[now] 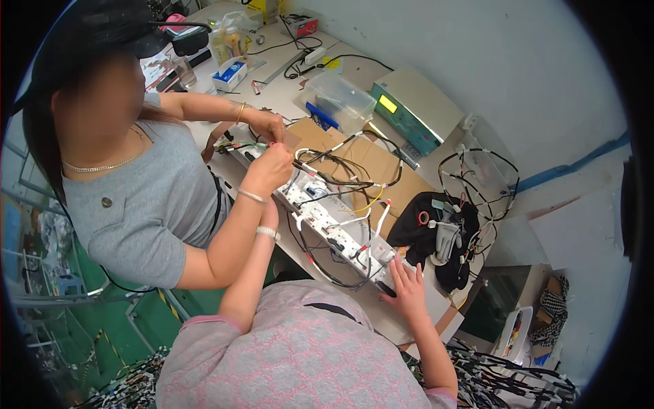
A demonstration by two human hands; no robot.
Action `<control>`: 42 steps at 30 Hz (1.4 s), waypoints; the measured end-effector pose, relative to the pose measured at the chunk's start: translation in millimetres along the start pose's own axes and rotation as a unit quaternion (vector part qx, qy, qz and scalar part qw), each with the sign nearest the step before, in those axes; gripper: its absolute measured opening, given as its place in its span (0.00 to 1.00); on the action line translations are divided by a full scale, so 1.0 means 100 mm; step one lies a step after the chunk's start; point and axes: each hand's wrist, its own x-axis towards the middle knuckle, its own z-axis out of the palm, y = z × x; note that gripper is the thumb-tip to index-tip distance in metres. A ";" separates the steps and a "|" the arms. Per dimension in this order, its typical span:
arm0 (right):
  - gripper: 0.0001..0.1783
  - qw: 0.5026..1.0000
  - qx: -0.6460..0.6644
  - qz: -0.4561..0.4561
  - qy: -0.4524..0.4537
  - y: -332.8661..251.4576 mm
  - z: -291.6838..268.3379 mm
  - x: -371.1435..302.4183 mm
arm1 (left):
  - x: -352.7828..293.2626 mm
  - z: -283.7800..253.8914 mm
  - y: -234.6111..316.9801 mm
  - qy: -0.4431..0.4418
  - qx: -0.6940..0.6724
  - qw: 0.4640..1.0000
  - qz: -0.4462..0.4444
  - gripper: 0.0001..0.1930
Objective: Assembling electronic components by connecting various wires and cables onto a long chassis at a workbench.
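A long white strip fixture (317, 217) with several connectors and black switch-like parts runs diagonally along the table. My right hand (407, 290) lies on its near right end with fingers spread, holding nothing. My left hand (270, 214) reaches up beside the strip's left part; a co-worker's forearm covers its fingers, so their state does not show. The co-worker's two hands (272, 163) work close together over coloured wires at the strip's far left end. A wire harness (347, 180) in black, white and yellow loops over the strip and onto cardboard behind it.
Beyond the cardboard stand a clear plastic box (337, 99) and a grey-green tester with a lit yellow display (422, 112). At right lie a black cloth bundle (419, 232), a grey glove (446, 242), red tape (424, 217) and looped harness wires. The co-worker stands close at left.
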 end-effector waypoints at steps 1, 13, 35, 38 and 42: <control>0.62 1.000 -0.004 0.018 -0.006 0.03 0.04 -0.07 | 0.06 0.06 0.39 -0.033 -0.067 0.991 -0.112 0.20; 0.62 1.000 0.024 0.000 -0.015 0.03 0.01 -0.03 | 0.23 -0.01 0.72 -0.036 -0.268 0.923 -0.273 0.15; 0.61 1.000 0.016 -0.002 0.003 0.03 0.01 -0.04 | 0.24 0.06 0.61 -0.024 -0.378 0.813 -0.441 0.14; 0.61 1.000 0.014 0.000 0.000 0.04 -0.02 -0.04 | 0.21 0.10 0.50 -0.011 -0.362 0.849 -0.385 0.12; 0.60 0.998 -0.004 0.012 -0.060 0.06 -0.24 0.02 | 0.18 0.24 0.52 0.003 -0.408 0.825 -0.390 0.12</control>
